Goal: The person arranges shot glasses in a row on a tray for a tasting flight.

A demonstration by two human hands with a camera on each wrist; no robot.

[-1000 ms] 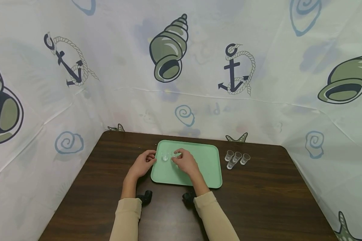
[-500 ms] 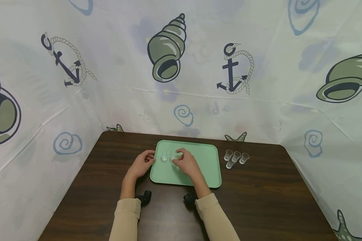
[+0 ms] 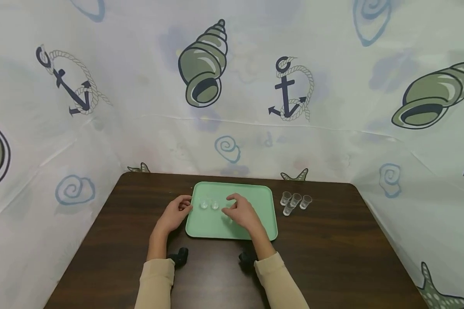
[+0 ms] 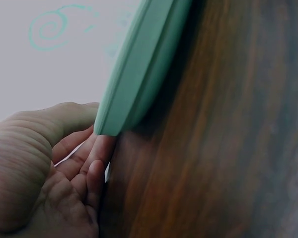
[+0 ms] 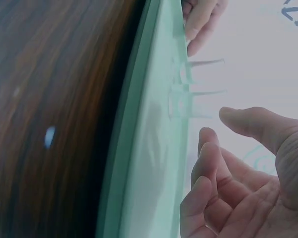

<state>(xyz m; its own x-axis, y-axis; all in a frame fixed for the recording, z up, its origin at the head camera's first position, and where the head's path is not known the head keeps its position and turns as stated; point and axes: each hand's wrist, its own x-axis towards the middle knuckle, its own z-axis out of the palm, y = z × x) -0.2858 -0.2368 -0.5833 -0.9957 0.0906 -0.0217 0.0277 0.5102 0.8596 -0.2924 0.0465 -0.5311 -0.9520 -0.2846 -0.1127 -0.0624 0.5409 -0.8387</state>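
Sleeves: a left sleeve (image 3: 155, 283) and a right sleeve (image 3: 280, 281), both beige, on a person's forearms.
Wrist devices: a left black device (image 3: 179, 257) and a right black device (image 3: 247, 260), one at the inner side of each wrist.
Bench (image 3: 212, 279): dark brown, wood-grained, rounded at the far corners.
Green tray (image 3: 216, 223): rectangular, raised rim, lying flat on the bench between the hands.
Left hand (image 3: 175, 212): at the tray's left edge, fingers curled, the rim lightly held between thumb and fingers.
Right hand (image 3: 242, 212): over the tray, thumb and forefinger spread well apart, the other fingers loosely bent, nothing in its hold.
Cups on the tray, clear, small, upright, side by side in the left half: first cup (image 3: 203, 204), nearer the left hand; second cup (image 3: 215, 204), just beside it, near the right hand's fingertips but apart from them.
Four cups (image 3: 295, 200): clear, upright, clustered on the bench to the right of the tray; one stands nearest the person, the others behind it in a loose row.
Backdrop (image 3: 139, 146): pale cloth around the bench, printed with a large green shell (image 3: 203, 64), a dark roped anchor (image 3: 286, 90), a blue spiral (image 3: 228, 149) and a starfish (image 3: 295, 177) at the bench's far edge.
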